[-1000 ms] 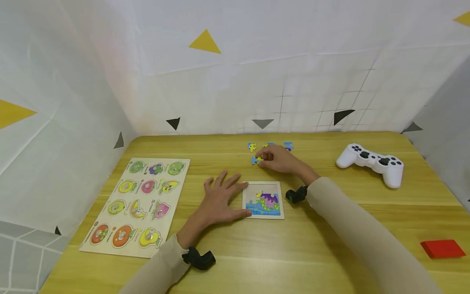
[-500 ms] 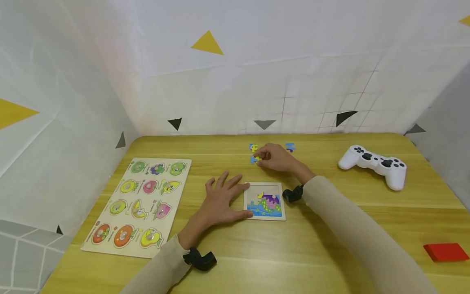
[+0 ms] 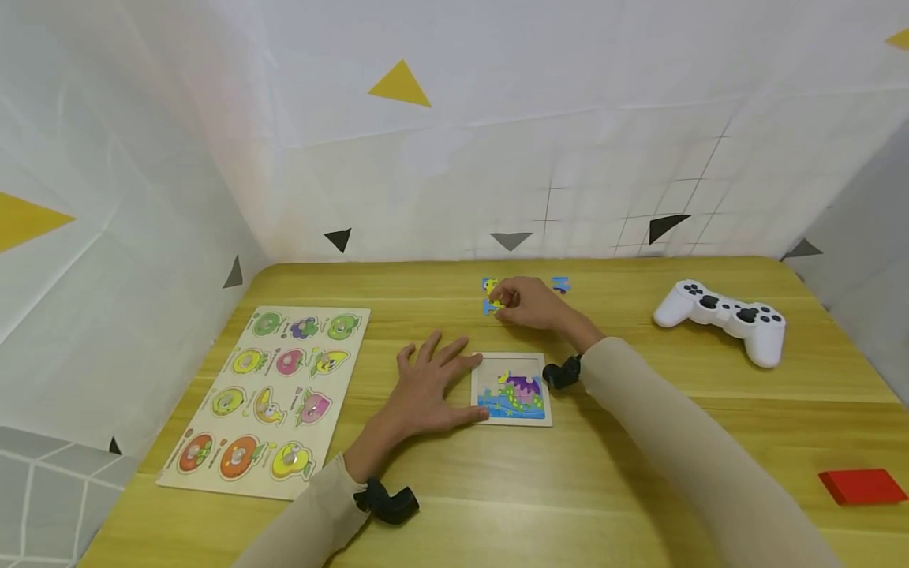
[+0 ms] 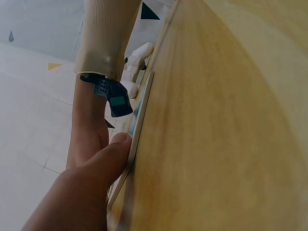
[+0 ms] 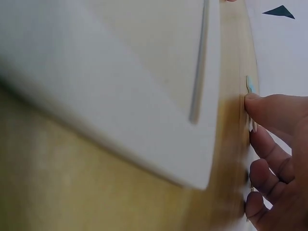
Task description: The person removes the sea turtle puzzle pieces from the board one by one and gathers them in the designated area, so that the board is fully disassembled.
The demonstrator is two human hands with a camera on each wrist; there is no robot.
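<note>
Blue-and-yellow puzzle piece (image 3: 490, 308) near far edge of table (image 3: 469, 513), pinched at its side between thumb and finger of right hand (image 3: 536, 304), seemingly for fine control. Nearer, part-filled puzzle tray (image 3: 511, 365); left hand (image 3: 422, 390) spread wide, thumb and finger at tray's left corners, likely steadying it. Right forearm (image 3: 660, 410) angles in from table's near right.

Desk (image 3: 540, 497) was yellowish wood-grain. Framed puzzle (image 3: 521, 397) showed purple, green, blue. Nearest loose piece (image 3: 488, 308) was blue-yellow. Fruit board (image 3: 287, 430) was cream, fruits (image 3: 290, 361) multicoloured. Controller (image 3: 726, 312) was white, sticks (image 3: 747, 315) black. Block (image 3: 862, 487) was red.
</note>
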